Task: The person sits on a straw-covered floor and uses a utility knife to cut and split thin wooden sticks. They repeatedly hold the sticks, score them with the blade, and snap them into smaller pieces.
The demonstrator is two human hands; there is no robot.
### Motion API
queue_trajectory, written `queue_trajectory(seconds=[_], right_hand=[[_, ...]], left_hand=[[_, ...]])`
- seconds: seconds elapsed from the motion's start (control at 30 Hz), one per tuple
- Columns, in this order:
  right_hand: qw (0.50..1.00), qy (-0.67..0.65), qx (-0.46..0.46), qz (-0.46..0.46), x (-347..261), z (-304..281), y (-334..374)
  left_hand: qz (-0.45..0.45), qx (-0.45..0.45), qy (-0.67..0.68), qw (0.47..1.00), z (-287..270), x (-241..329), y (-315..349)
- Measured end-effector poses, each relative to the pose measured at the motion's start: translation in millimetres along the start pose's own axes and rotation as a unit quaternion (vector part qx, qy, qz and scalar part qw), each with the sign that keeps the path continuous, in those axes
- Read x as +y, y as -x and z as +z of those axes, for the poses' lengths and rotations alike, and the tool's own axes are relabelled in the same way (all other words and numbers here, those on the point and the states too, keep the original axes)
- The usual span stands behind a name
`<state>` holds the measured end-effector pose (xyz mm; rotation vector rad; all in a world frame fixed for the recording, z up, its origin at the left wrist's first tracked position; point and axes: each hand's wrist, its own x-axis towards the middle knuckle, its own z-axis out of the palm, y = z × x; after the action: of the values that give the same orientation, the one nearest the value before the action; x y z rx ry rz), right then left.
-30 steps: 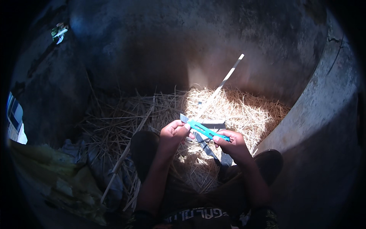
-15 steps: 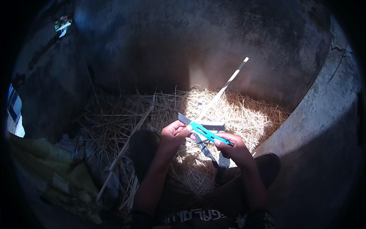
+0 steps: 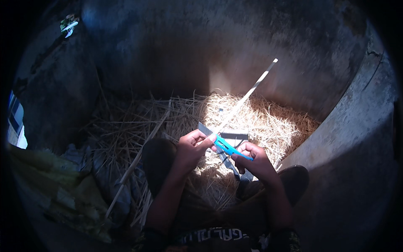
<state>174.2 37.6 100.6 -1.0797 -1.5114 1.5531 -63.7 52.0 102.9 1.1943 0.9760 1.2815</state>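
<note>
In my right hand [image 3: 255, 160] is the rear end of a light-blue utility knife [image 3: 228, 147], the fingers closed round its handle. Its grey blade [image 3: 204, 129] points up and to the left, across the lower end of a pale thin strip of wood or bamboo [image 3: 248, 95]. My left hand [image 3: 194, 146] pinches that strip near its lower end, and its thumb rests by the front of the knife handle. From there the strip slants up and away to the right. The exact contact of blade and strip is hard to make out.
Straw-like shavings [image 3: 277, 130] cover the ground ahead, brightly sunlit at the right. A flat grey piece [image 3: 235, 135] lies beneath the knife. Long strips [image 3: 140, 159] and yellowish sheeting [image 3: 63, 185] lie to the left. A curved concrete wall [image 3: 168, 50] encloses the place.
The far tip of the strip has shifted slightly up and right. The knife's front has moved a little right, and my right fingers sit differently on the handle.
</note>
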Motion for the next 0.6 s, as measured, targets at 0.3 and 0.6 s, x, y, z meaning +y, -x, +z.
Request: queue_trajectory(seconds=[0.3,0.6], right_hand=[[0.991,-0.130,0.012,-0.017,25,19,-14],[0.967,-0.237,-0.085,0.029,19,19,-14]], left_hand=[[0.003,-0.015,0.033,0.999,-2,-2,3],[0.027,-0.022,0.008,0.999,-5,-2,5]])
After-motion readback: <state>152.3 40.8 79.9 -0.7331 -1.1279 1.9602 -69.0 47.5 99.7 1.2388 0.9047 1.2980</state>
